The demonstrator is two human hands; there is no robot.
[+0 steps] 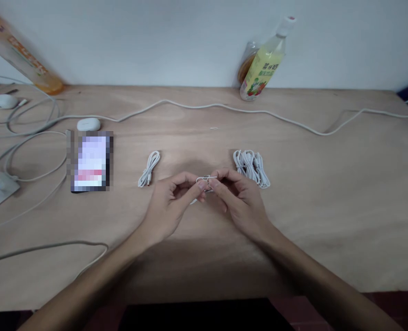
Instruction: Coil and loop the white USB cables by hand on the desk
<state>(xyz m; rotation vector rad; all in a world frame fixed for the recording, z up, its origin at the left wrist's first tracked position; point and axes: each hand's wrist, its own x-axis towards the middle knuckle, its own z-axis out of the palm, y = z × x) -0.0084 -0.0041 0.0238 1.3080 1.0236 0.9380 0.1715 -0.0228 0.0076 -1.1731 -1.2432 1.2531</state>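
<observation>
In front of me, a small white cable (201, 179) is pinched between both hands, just above the table. My left hand (169, 202) grips it from the left with thumb and fingertips. From the other side my right hand (243, 200) has thumb and index finger closed on it, close to the left thumb. Fingers cover most of the cable, and a thin dark strand shows between the thumbs. Left of my hands lies one coiled white cable (149, 169). Beyond my right hand sit several coiled white cables (251, 168), bunched side by side.
A tiny white loop (214, 128) lies farther back. A long white cord (221, 105) crosses the wooden table (328, 207). To the left are a phone (91, 161), a white case (89, 124) and tangled cords. Two bottles, one yellow-green (264, 64) and one orange (24, 57), stand by the wall.
</observation>
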